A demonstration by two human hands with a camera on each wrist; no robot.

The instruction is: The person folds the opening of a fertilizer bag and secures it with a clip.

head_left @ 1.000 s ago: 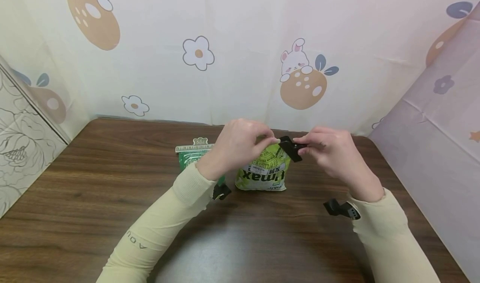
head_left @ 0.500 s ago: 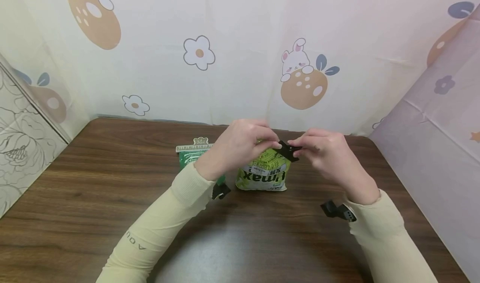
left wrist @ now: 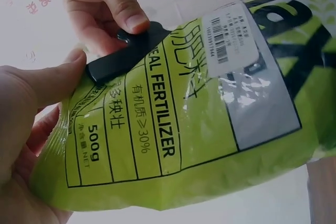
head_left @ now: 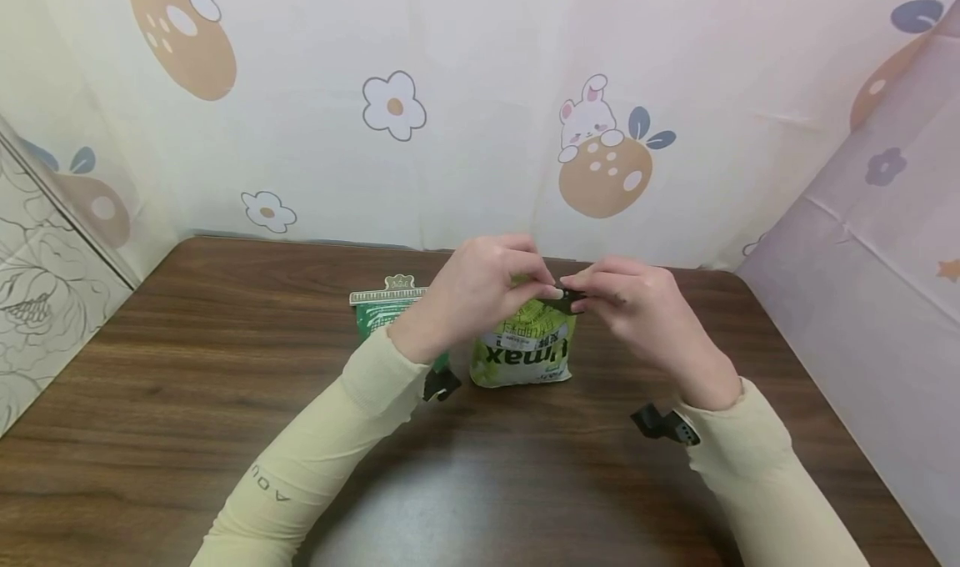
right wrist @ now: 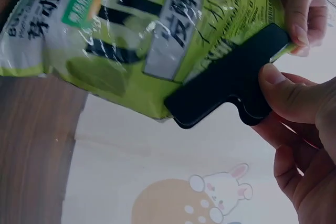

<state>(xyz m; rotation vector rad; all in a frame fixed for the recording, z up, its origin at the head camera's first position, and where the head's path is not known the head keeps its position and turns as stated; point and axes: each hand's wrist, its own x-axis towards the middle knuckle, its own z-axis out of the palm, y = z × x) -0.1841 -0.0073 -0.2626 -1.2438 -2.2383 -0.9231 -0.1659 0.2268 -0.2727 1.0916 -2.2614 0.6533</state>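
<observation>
A green bag of fertilizer (head_left: pixel 521 365) stands on the table in the head view, its printing upside down. My left hand (head_left: pixel 483 288) pinches the bag's top edge between thumb and fingers. At the bag's top right, my right hand (head_left: pixel 641 304) holds a black bag clip (right wrist: pixel 226 80) by its handle, thumb pressed on it. In the right wrist view the clip's long bar lies across the green film at the top of the bag. From the left wrist side, the clip (left wrist: pixel 118 62) reaches close to my left thumb. How firmly it bites the film is hidden.
A green packet (head_left: pixel 378 315) with an ornate pale clip (head_left: pixel 397 293) along its top lies to the left, partly hidden behind my left hand and forearm. Behind the brown wooden table (head_left: pixel 480 484) hangs a patterned curtain (head_left: pixel 480 133).
My right hand has moved left with the black clip, bringing it from beside the bag's top right corner onto the top edge. The left hand keeps its pinch on the bag.
</observation>
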